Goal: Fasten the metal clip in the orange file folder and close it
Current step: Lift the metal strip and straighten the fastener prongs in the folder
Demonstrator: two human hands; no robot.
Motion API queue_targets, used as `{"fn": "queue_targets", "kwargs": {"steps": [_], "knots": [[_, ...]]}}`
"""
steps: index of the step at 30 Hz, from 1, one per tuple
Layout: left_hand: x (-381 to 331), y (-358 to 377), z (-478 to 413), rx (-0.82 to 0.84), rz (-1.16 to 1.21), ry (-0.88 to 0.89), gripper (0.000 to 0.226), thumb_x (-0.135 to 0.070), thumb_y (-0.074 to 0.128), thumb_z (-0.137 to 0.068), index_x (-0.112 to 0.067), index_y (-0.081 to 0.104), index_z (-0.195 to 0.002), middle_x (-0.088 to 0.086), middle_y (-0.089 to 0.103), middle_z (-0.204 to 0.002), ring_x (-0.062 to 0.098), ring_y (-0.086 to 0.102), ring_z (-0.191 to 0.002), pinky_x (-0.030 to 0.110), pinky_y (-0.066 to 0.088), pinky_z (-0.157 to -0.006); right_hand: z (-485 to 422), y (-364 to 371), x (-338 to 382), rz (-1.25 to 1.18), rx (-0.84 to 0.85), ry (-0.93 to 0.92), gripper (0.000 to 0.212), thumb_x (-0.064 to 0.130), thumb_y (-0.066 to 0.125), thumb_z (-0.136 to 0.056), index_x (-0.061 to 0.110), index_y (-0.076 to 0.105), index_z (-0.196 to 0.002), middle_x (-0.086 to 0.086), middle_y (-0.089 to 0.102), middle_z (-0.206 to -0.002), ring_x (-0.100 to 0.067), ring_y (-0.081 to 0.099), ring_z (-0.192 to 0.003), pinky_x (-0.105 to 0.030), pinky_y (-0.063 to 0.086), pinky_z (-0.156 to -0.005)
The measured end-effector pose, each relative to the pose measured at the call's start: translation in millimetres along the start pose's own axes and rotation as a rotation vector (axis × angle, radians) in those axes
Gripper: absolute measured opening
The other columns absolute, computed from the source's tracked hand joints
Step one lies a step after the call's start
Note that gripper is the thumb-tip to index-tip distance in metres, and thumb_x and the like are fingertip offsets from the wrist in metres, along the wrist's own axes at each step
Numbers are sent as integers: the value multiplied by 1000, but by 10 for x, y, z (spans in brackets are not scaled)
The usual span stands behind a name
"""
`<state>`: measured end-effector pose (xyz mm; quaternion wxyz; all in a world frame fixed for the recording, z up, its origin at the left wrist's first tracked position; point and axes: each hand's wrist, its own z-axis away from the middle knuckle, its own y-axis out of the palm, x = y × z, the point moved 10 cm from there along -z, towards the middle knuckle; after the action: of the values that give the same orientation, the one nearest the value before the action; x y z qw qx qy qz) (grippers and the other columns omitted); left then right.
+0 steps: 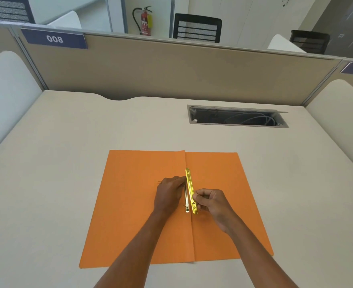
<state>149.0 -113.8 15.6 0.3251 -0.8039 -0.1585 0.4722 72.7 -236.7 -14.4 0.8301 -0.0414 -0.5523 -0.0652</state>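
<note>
Orange paper file folder (134,215) lies open and flat on the beige desk (67,142), its gold metal clip bar (190,190) along the centre fold. Right hand (212,202) pinches the bar's near end; left hand (168,194) presses fingertips against the bar's left side. Beyond, a recessed cable tray (237,117) sits in the desk.

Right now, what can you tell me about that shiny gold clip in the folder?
The clip is a long, narrow strip of shiny gold-coloured metal with small holes near its lower end. It lies along the centre crease of the open orange folder, running away from the person. A silvery strip sits close beside it on its left. The right hand pinches its lower part; the left hand rests against its middle from the other side.
</note>
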Motion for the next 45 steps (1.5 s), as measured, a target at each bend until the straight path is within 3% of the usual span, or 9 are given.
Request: {"fn": "queue_targets", "kwargs": {"steps": [14,18,21,25,28,32,37,41,45], "knots": [[41,0,-17,79,124,-63,17,-12,57,-90,-18,71,-96,1,73,-91,23,65,-76,36,52,-66,-66,19,-83,18,-15,84,16,8,67,-88,-6,71,-92,-4,65,-64,-12,51,-49,-23,41,-51],[168,-206,122,15,79,-153,21,-2,58,-89,-6,71,-105,8,71,-110,23,67,-94,28,51,-82,-79,38,-90,32,-21,92,17,8,67,-88,-8,70,-92,-17,65,-75,-15,51,-50,-26,41,-52],[227,-292,421,-12,82,-277,24,2,56,-86,-8,73,-98,3,70,-102,23,67,-80,28,51,-71,-98,50,-81,30,-29,91,17,8,68,-87,-8,70,-92,-17,62,-74,-15,52,-50,-26,42,-52],[284,-71,819,105,286,-513,20,0,60,-84,-8,73,-96,5,71,-80,15,65,-68,12,44,-60,-115,60,-89,18,-32,91,16,8,70,-86,-7,71,-91,-10,62,-68,-14,53,-49,-27,43,-51],[215,69,917,157,529,-605,13,-6,63,-89,-10,75,-93,3,67,-63,10,58,-49,25,50,-50,-116,56,-105,25,-35,84,13,9,71,-85,-4,73,-88,-7,61,-66,-13,53,-49,-27,43,-52],[164,49,848,111,652,-584,25,-6,64,-89,-26,75,-78,6,69,-64,12,60,-51,31,55,-52,-113,46,-123,29,-44,83,12,10,73,-83,-1,74,-87,-8,63,-67,-13,55,-50,-24,43,-50],[128,60,764,85,635,-520,14,-3,65,-89,-9,77,-89,6,68,-75,13,65,-60,34,55,-49,-114,32,-112,15,-37,79,13,8,71,-84,-4,73,-90,-13,65,-72,-14,55,-53,-23,42,-49],[54,80,706,90,593,-439,17,-6,65,-89,-15,78,-83,3,60,-66,9,53,-48,29,46,-41,-113,20,-95,-2,-22,79,13,8,70,-85,-3,73,-90,-20,68,-77,-17,57,-57,-23,43,-53],[83,99,695,85,531,-416,18,-8,66,-88,-19,77,-80,-3,59,-66,8,52,-46,35,47,-40,-108,16,-109,-34,-8,95,7,6,70,-85,1,73,-86,-8,68,-65,-14,56,-53,-27,44,-57]]}}
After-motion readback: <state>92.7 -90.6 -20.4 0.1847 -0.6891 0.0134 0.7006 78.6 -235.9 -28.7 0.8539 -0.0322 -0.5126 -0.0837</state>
